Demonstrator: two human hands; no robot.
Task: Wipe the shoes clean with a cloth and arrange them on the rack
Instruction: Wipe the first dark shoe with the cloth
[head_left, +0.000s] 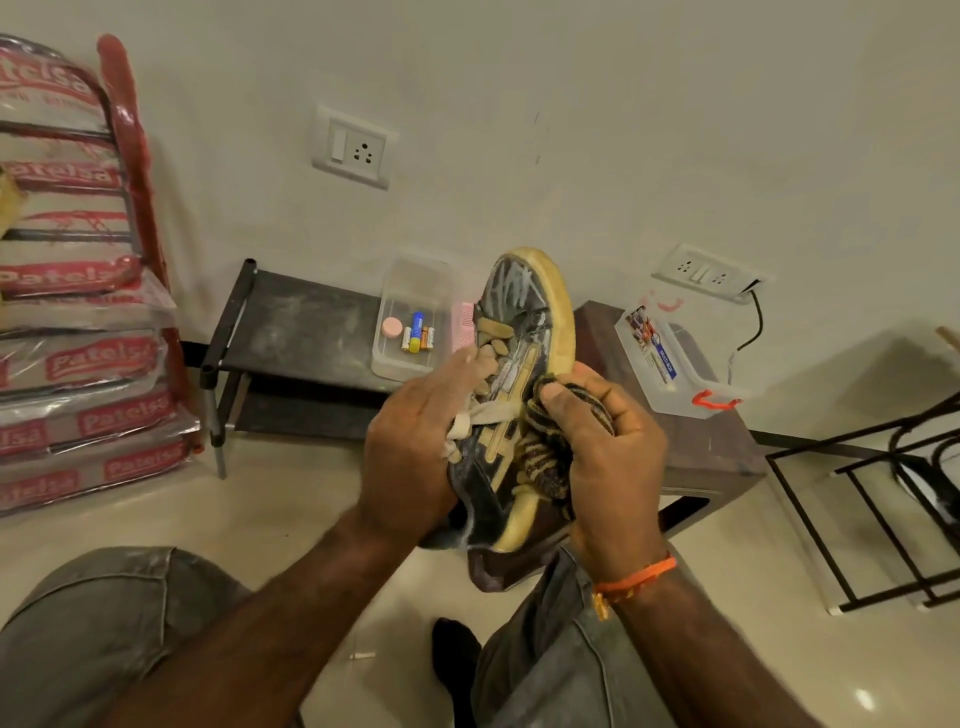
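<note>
A dark sneaker (524, 322) with a yellowed sole and beige laces is held up in the middle of the view, toe pointing away. My left hand (415, 436) grips it on the lace side, fingers curled over the tongue. My right hand (608, 441) holds a bunched black-and-yellow striped cloth (540, 457) pressed against the shoe's side near the sole. Behind them, a low black shoe rack (296, 332) stands against the wall.
A clear tub (410, 317) with batteries sits on the rack's top. A brown stool (711, 447) carries a lidded plastic box (670, 364). Wrapped stacked red chairs (78, 291) stand at left, a black metal frame (883, 499) at right. A dark sock (457, 654) lies between my knees.
</note>
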